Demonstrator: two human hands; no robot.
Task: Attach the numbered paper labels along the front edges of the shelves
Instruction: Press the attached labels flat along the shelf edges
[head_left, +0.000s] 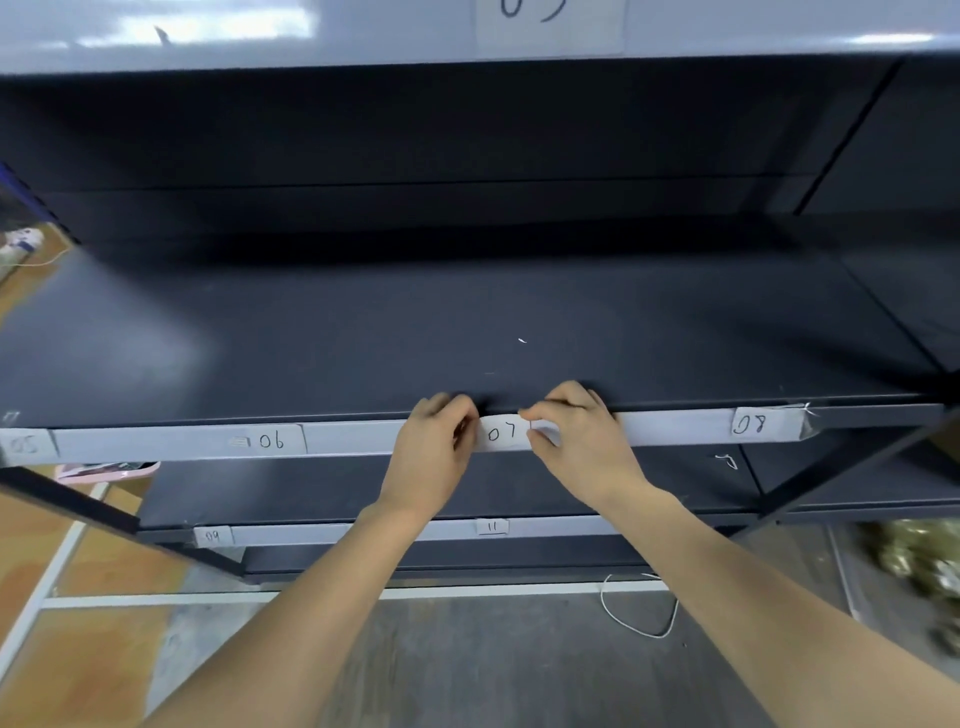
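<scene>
A: Which label is being fixed?

B: The 07 label (503, 432), lying on the pale front edge (353, 436) of the middle shelf (467, 322) — between the 06 label (272, 440) to its left and the 08 label (750, 423) far to its right.

A: And the hands?

B: The left hand (434, 447) has its fingers curled, tips pressed on the paper's left end. The right hand (582, 436) pinches the right end between thumb and fingertips; there may be a bit of clear tape there, but I can't be sure.

A: So which step is this?

B: Seating this label, I'd judge. Labels 09 (212, 535) and 11 (492, 527) show on the shelf below, with a bare stretch between them mostly hidden by the forearm.

A: Next?

B: Probably smoothing both ends flat against the edge so the paper sits level — then letting go without lifting a corner
</scene>
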